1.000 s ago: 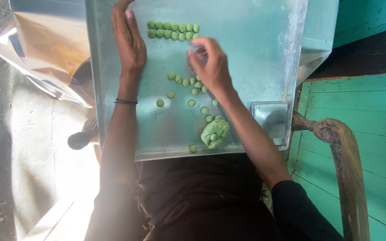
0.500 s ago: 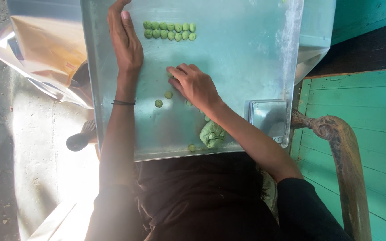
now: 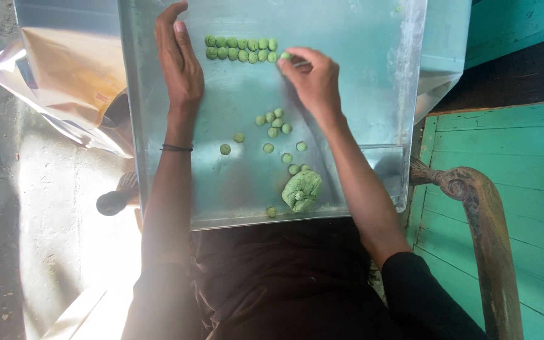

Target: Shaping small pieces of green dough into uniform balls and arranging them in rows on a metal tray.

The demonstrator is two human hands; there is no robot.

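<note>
A metal tray point(image 3: 360, 94) lies across my lap. Two neat rows of small green dough balls point(image 3: 240, 49) sit near its far edge. My right hand point(image 3: 313, 79) pinches one green ball point(image 3: 284, 56) at the right end of the lower row. My left hand point(image 3: 181, 60) lies flat on the tray, just left of the rows, holding nothing. Several loose green balls point(image 3: 275, 123) are scattered mid-tray. A lump of green dough point(image 3: 302, 190) rests near the tray's front edge.
A shiny foil bag point(image 3: 64, 82) lies to the left of the tray. A wooden chair arm point(image 3: 486, 220) and turquoise planks point(image 3: 524, 164) are at the right. Sunlit concrete floor point(image 3: 33, 252) is at the lower left.
My right hand dropped to the loose balls mid-tray, then moved back up to the right end of the rows with one ball. The left hand stayed put.
</note>
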